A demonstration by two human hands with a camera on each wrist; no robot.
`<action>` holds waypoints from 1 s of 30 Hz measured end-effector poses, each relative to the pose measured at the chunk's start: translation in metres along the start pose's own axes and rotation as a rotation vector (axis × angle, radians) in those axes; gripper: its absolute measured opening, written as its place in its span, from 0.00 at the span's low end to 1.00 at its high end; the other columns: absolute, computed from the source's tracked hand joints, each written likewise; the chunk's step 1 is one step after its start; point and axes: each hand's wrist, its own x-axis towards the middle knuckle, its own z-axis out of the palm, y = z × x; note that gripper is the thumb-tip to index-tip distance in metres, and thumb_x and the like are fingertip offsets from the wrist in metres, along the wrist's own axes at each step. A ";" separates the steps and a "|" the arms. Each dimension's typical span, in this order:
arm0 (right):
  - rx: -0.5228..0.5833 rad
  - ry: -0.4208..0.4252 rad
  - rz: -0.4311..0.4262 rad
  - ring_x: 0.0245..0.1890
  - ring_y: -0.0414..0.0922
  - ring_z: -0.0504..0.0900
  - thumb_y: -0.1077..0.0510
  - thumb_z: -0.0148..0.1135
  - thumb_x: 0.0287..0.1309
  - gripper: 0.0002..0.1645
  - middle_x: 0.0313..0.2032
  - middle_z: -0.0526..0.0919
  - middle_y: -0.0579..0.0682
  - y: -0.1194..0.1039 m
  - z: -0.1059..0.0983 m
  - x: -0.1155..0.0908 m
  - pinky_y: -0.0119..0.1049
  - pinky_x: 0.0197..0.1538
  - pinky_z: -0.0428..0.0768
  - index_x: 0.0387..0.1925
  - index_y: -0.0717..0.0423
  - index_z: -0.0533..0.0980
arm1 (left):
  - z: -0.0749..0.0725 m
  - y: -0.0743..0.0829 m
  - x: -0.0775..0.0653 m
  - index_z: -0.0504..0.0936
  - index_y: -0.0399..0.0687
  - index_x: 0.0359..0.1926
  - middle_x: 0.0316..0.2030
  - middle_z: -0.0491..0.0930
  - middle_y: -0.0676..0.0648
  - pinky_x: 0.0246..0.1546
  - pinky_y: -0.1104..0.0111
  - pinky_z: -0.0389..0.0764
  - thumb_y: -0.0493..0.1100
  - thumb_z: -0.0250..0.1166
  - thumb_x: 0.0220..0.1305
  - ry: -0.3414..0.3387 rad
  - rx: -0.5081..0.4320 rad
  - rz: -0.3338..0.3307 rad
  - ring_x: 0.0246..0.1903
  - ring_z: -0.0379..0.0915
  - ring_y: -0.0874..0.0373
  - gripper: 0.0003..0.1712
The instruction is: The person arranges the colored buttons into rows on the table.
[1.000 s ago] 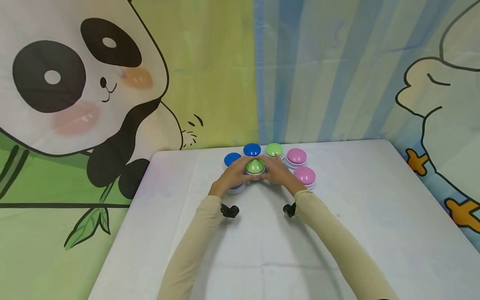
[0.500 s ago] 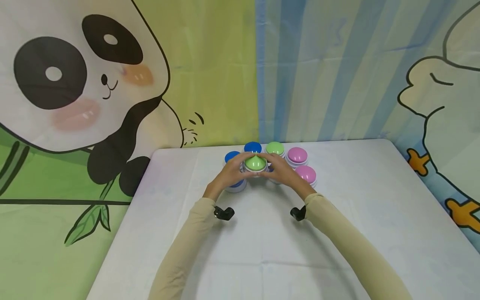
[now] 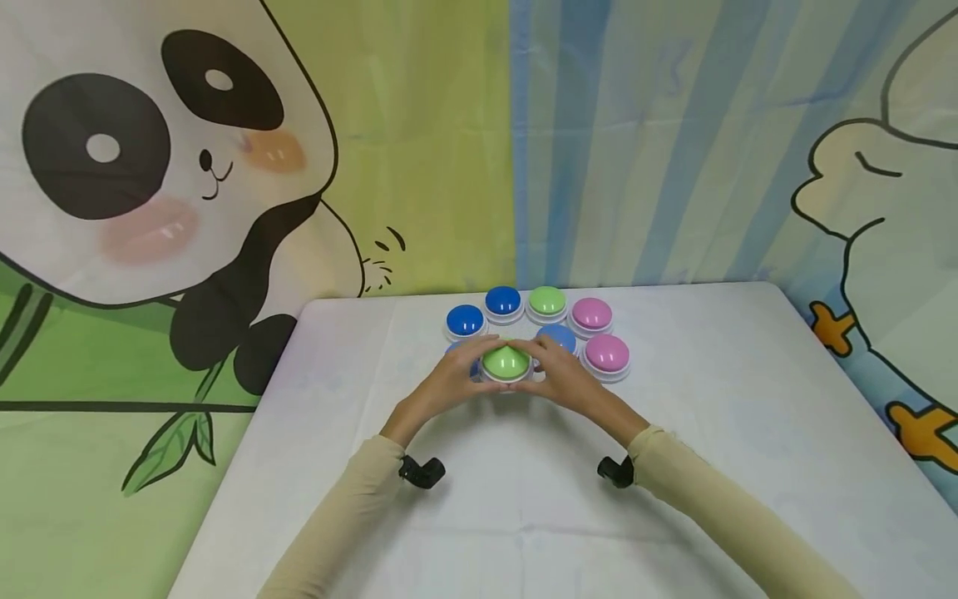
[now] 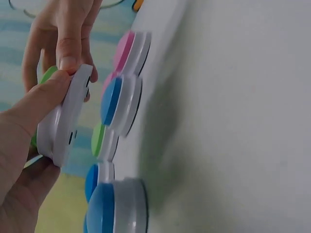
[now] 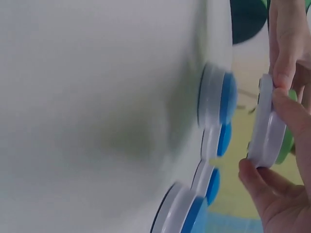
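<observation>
Green button [image 3: 506, 363]: lifted, not set down
Left hand [image 3: 449, 376]: fingers curled, pinching its rim
Right hand [image 3: 567, 376]: same, opposite side
Other buttons [image 3: 607, 353]: seven, beyond fingers

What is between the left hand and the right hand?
A green button, pinched by both the left hand and the right hand; the head view shows it.
</observation>
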 end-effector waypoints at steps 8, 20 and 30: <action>-0.016 -0.019 -0.025 0.42 0.41 0.79 0.47 0.75 0.48 0.41 0.45 0.77 0.51 -0.025 0.001 -0.043 0.32 0.42 0.84 0.64 0.46 0.70 | 0.007 0.036 -0.038 0.71 0.52 0.65 0.62 0.74 0.49 0.62 0.63 0.75 0.53 0.75 0.50 -0.018 0.026 0.003 0.63 0.70 0.55 0.41; -0.074 -0.043 -0.091 0.39 0.40 0.79 0.43 0.75 0.46 0.41 0.42 0.77 0.50 -0.061 0.038 -0.025 0.33 0.42 0.84 0.62 0.47 0.70 | -0.010 0.023 -0.086 0.72 0.52 0.64 0.63 0.74 0.48 0.63 0.59 0.74 0.49 0.77 0.47 0.032 0.018 -0.046 0.65 0.69 0.53 0.42; -0.108 -0.051 -0.109 0.42 0.43 0.81 0.44 0.75 0.47 0.40 0.45 0.78 0.53 -0.075 0.054 -0.004 0.36 0.44 0.84 0.60 0.48 0.69 | -0.028 0.003 -0.095 0.72 0.51 0.64 0.62 0.75 0.49 0.62 0.60 0.75 0.49 0.78 0.47 0.027 0.032 -0.024 0.63 0.70 0.53 0.42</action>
